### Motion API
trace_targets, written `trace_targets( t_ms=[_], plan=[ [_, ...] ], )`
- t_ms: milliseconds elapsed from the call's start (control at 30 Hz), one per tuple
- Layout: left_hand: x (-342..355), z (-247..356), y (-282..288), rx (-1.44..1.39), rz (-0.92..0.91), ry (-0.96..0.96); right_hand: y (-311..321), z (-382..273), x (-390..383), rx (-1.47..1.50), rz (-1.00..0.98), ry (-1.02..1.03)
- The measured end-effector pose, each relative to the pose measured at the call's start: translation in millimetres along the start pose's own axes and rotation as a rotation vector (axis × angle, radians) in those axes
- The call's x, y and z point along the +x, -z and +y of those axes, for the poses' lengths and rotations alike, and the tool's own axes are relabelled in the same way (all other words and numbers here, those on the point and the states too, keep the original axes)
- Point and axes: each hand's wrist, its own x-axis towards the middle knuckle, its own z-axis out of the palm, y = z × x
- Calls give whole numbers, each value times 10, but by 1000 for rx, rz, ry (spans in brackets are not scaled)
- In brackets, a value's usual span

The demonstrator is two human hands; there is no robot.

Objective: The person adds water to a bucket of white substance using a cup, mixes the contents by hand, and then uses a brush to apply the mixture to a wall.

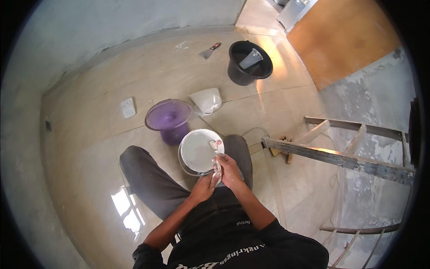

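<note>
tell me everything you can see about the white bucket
The bucket is round, white and plastic-looking, with a thin handle curving along its left side. It stands between the person's knees, its pale grey interior showing. A small whitish lump sits inside its right edge. The right hand is by its near rim; contact is unclear.
</note>
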Motion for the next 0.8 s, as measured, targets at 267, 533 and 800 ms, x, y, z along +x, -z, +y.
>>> trace_targets(
  t_ms=[267, 533, 800],
  plan=[
    [19, 41, -6, -89, 102, 35, -61, 90, -13, -116, 21, -40],
    [47, -91, -84, -106, 184, -18, -120, 59, -82, -123, -197, -269],
    [68, -252, -224, 14, 223, -19, -118, 154, -21, -119, -74, -339]
  ],
)
